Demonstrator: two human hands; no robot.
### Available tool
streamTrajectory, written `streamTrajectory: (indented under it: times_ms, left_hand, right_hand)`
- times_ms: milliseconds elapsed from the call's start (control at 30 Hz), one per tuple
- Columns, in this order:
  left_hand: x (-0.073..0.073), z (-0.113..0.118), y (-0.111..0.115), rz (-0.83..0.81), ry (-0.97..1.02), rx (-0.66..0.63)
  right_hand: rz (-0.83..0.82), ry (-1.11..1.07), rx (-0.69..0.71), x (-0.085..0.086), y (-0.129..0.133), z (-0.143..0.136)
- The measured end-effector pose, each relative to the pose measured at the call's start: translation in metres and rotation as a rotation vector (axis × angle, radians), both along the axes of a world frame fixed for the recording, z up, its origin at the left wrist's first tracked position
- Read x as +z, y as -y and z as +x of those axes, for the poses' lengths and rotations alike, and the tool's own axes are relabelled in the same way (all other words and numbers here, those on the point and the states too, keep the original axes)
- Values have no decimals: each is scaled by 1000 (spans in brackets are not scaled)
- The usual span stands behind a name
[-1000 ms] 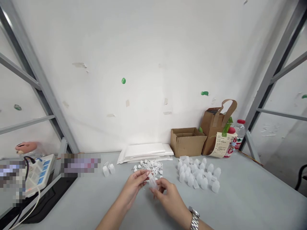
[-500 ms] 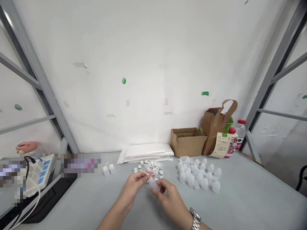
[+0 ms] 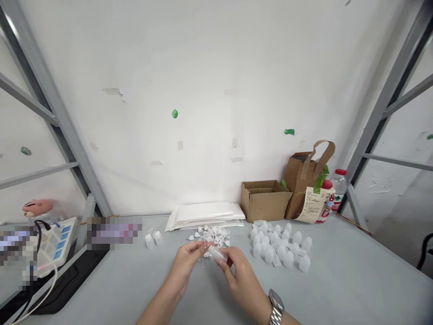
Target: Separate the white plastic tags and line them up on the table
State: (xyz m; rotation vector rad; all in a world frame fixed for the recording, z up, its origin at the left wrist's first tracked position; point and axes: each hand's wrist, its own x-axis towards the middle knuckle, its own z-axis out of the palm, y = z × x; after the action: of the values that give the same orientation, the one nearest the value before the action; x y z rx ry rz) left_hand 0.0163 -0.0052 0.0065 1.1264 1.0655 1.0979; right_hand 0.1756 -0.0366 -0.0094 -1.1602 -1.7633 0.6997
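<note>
Between my hands is a small translucent plastic container (image 3: 218, 254), tilted. My right hand (image 3: 237, 273) grips its body between thumb and fingers. At its upper left end, the pinched fingertips of my left hand (image 3: 189, 262) hold a small white part, mostly hidden by the fingers. Just behind my hands lies a pile of small white caps with thin strips (image 3: 216, 234). A group of translucent containers (image 3: 280, 246) stands and lies to the right. Two capped white containers (image 3: 154, 239) sit to the left.
White flat packets (image 3: 206, 212) lie against the wall. An open cardboard box (image 3: 267, 205), a brown paper bag (image 3: 294, 187) and bottles (image 3: 338, 187) stand at the back right. A black slab (image 3: 72, 282) and a power strip (image 3: 59, 248) are at the left.
The container between my hands has tipped, so its lower right end now faces more toward the camera. My right hand's fingers have shifted slightly upward around it.
</note>
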Motion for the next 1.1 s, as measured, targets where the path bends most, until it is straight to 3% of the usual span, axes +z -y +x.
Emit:
streamTrajectory:
  times_ms: [133, 233, 333, 500, 567, 867, 933, 1100]
  left_hand:
    - [0, 3, 1, -3, -37, 72]
    - [-2, 4, 1, 5, -27, 74]
    - [-7, 4, -1, 31, -7, 36]
    - [-9, 5, -2, 35, 14, 29]
    - [-8, 7, -2, 41, 28, 31]
    - [-6, 8, -2, 18, 36, 113]
    - [-8, 8, -2, 12, 52, 108]
    - [-7, 9, -1, 26, 100, 66]
  right_hand:
    - [160, 91, 5, -4, 2, 1]
    - [85, 26, -4, -4, 0, 1]
    - [-166, -169, 20, -2, -6, -1]
    - [-694, -695, 289, -2, -16, -3]
    - [-821, -814, 339, -4, -16, -4]
    - [-595, -582, 121, 1, -17, -3]
    - [-603, -578, 139, 1, -17, -2]
    - [-817, -724, 338, -3, -17, -2]
